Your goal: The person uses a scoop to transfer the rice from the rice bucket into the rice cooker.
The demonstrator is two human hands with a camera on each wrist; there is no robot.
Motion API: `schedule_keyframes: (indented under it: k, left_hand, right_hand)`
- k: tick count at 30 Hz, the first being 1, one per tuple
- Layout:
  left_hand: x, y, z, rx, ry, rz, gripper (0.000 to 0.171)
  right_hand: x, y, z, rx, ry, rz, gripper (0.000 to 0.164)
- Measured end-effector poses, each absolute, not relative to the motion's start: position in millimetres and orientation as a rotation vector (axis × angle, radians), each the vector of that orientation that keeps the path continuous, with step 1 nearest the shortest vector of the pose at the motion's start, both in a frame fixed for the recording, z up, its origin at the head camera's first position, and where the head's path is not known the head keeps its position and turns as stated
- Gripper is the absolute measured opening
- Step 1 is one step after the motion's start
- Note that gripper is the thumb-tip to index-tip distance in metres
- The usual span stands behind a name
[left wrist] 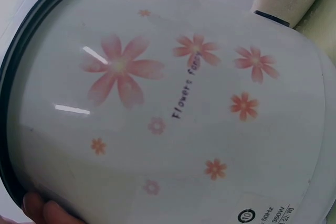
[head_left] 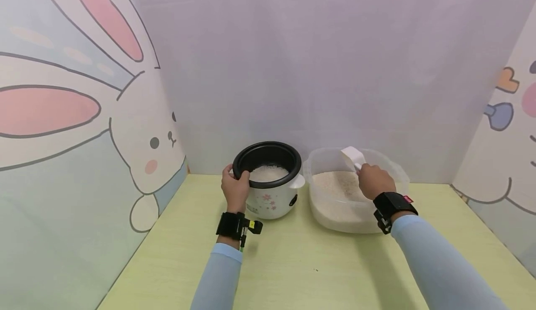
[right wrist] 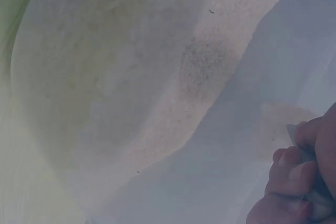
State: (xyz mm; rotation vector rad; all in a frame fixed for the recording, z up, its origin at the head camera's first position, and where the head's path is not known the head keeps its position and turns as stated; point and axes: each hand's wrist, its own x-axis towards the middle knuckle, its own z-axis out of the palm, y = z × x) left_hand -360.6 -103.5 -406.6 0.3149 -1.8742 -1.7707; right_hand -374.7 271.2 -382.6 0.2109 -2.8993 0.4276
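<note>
A white rice cooker (head_left: 268,204) with a pink flower print and black inner rim stands at the back of the table, lidless, with white rice (head_left: 269,174) inside. My left hand (head_left: 236,192) grips its left side, thumb at the rim; in the left wrist view the fingertips (left wrist: 56,214) show low on the cooker's edge. To the right sits a translucent plastic tub (head_left: 398,172) holding rice (head_left: 333,183). Above it my right hand (head_left: 376,182) holds a white scoop (head_left: 352,156) by its handle, bowl tilted. What the scoop contains cannot be seen.
The pale yellow-green table (head_left: 293,268) carries both vessels close together near the back curtain (head_left: 318,68). Small dark specks (head_left: 316,269) lie on the tabletop. Printed side panels with a cartoon rabbit (head_left: 142,128) border the left side.
</note>
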Motion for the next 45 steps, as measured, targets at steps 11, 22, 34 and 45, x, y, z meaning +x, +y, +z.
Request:
schedule_keyframes:
  k: [11,22,34,45]
  left_hand:
    - [-362,-102,-408,0.308,-1.876,-1.779,0.060]
    - [-362,-101,-406,0.304,-1.878,-1.778,0.061]
    - [-361,-102,-404,0.311,-1.872,-1.773,0.060]
    - [-362,-103,-406,0.311,-1.874,-1.769,0.060]
  right_hand:
    - [-378,280,-393,0.236,-2.998,0.358,0.029]
    - [-379,282,-396,0.218,-3.063,0.333,0.024]
    - [-390,282,-404,0.352,-3.198,0.373,0.023]
    - [-385,276,-396,0.422,-3.224,0.427,0.022]
